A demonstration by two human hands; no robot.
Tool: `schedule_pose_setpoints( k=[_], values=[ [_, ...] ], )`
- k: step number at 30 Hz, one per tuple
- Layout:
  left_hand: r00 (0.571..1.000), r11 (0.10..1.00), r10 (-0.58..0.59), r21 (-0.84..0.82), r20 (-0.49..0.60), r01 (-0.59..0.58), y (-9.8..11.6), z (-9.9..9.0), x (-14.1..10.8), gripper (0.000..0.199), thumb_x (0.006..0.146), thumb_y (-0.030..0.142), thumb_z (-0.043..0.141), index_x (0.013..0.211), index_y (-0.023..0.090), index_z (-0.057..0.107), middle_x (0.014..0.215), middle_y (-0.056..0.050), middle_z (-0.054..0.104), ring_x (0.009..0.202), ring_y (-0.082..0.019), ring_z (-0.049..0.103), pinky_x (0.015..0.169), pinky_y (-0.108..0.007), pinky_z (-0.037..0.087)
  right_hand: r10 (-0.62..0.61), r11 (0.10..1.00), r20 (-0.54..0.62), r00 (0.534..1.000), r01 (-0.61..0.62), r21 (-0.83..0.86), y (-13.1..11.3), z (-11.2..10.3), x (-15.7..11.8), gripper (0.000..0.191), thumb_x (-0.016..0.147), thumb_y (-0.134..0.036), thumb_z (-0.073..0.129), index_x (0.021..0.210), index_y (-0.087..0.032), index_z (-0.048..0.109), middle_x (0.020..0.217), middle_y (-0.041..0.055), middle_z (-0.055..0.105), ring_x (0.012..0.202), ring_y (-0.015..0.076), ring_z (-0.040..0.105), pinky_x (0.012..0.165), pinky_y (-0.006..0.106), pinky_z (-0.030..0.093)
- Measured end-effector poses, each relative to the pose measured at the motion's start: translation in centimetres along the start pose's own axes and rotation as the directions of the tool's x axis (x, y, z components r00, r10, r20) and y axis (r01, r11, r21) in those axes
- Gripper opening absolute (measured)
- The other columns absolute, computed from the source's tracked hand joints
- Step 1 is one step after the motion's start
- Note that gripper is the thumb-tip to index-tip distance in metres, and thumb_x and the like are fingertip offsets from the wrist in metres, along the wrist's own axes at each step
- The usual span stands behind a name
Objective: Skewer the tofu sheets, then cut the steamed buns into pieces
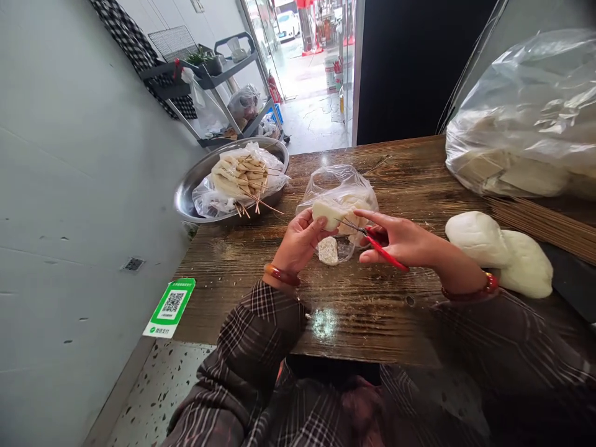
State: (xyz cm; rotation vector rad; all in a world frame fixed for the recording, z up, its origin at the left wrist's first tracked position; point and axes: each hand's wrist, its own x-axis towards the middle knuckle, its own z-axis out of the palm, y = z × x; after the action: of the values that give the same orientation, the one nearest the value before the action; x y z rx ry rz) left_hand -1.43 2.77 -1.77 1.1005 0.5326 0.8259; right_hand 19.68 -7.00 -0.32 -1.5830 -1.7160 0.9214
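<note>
My left hand [295, 245] is closed around a pale steamed bun [325, 214] above the wooden table. In my right hand [404, 241] are red-handled scissors [385, 251], their blades touching the bun's right side. Just behind and below my hands lies a clear plastic bag [338, 180] with pale pieces in it. A bun piece [328, 251] with a rough, crumbly face rests at the bag's near edge. Two whole white buns [477, 239] sit by my right wrist. My palm and fingers partly hide the held bun.
A steel bowl [186, 205] at the back left holds bagged, skewered pale food [242, 174]. A large clear bag [526, 124] stands at the back right, near a bundle of thin sticks [544, 223]. A green QR card [171, 307] hangs at the table's left edge.
</note>
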Motion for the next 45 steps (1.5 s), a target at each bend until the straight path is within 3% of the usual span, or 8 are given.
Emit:
schedule_pose_setpoints(
  k=[8, 13, 25, 30, 38, 45],
  values=[
    [0.997, 0.994, 0.003, 0.106, 0.072, -0.011, -0.2, 0.5, -0.2, 0.044, 0.073, 0.035, 0.083, 0.11, 0.016, 0.069, 0.108, -0.008, 0.073, 0.092, -0.018, 0.069, 0.081, -0.029, 0.057, -0.008, 0.994, -0.03, 1.0, 0.004, -0.112, -0.8, 0.0, 0.0, 0.102, 0.063, -0.054, 0.084, 0.15, -0.017, 0.046, 0.079, 0.0031, 0.07, 0.073, 0.0219, 0.065, 0.071, 0.034, 0.05],
    [0.998, 0.992, -0.012, 0.13, 0.064, 0.003, -0.3, 0.4, -0.2, 0.045, 0.073, 0.037, 0.083, 0.11, 0.016, 0.07, 0.109, -0.009, 0.073, 0.092, -0.019, 0.069, 0.08, -0.03, 0.057, -0.041, 0.989, -0.068, 0.997, 0.03, -0.148, -0.8, 0.2, 0.0, 0.092, 0.068, -0.051, 0.082, 0.148, -0.017, 0.049, 0.069, -0.0001, 0.068, 0.064, 0.018, 0.062, 0.065, 0.03, 0.045],
    [0.996, 0.997, -0.069, 0.039, 0.057, 0.066, 0.1, -0.3, -0.3, 0.048, 0.072, 0.038, 0.084, 0.112, 0.015, 0.07, 0.114, -0.011, 0.072, 0.094, -0.021, 0.07, 0.081, -0.033, 0.058, -0.014, 1.0, -0.099, 0.995, 0.012, -0.024, -0.5, 0.2, 0.2, 0.088, 0.069, -0.04, 0.081, 0.146, -0.012, 0.05, 0.067, -0.0005, 0.07, 0.063, 0.0157, 0.063, 0.065, 0.028, 0.048],
    [0.995, 0.994, -0.096, -0.056, 0.038, 0.098, 0.3, -0.6, -0.5, 0.049, 0.072, 0.043, 0.084, 0.108, 0.013, 0.071, 0.107, -0.011, 0.073, 0.089, -0.019, 0.071, 0.08, -0.033, 0.059, 0.022, 0.998, -0.049, 0.999, -0.019, 0.054, -0.4, 0.5, 0.2, 0.093, 0.07, -0.042, 0.081, 0.15, -0.012, 0.043, 0.071, 0.0003, 0.072, 0.066, 0.0166, 0.065, 0.067, 0.029, 0.05],
    [0.998, 0.998, -0.044, 0.057, 0.043, 0.042, -0.2, -0.4, -0.7, 0.044, 0.073, 0.038, 0.083, 0.105, 0.011, 0.069, 0.106, -0.011, 0.072, 0.089, -0.019, 0.069, 0.076, -0.031, 0.059, -0.012, 0.995, 0.08, 0.997, 0.003, 0.104, 0.5, 1.1, 0.5, 0.109, 0.071, -0.047, 0.08, 0.159, -0.016, 0.023, 0.085, 0.0032, 0.072, 0.078, 0.0221, 0.068, 0.076, 0.037, 0.054],
    [0.998, 0.992, 0.007, 0.129, 0.059, -0.014, -0.2, -0.1, -0.8, 0.041, 0.074, 0.039, 0.082, 0.104, 0.013, 0.069, 0.1, -0.007, 0.07, 0.086, -0.016, 0.066, 0.077, -0.031, 0.058, 0.037, 0.984, 0.114, 0.993, -0.056, 0.168, -0.2, 1.3, 0.6, 0.122, 0.071, -0.048, 0.081, 0.161, -0.014, 0.005, 0.09, 0.0042, 0.074, 0.078, 0.0219, 0.068, 0.08, 0.04, 0.053]
  ],
)
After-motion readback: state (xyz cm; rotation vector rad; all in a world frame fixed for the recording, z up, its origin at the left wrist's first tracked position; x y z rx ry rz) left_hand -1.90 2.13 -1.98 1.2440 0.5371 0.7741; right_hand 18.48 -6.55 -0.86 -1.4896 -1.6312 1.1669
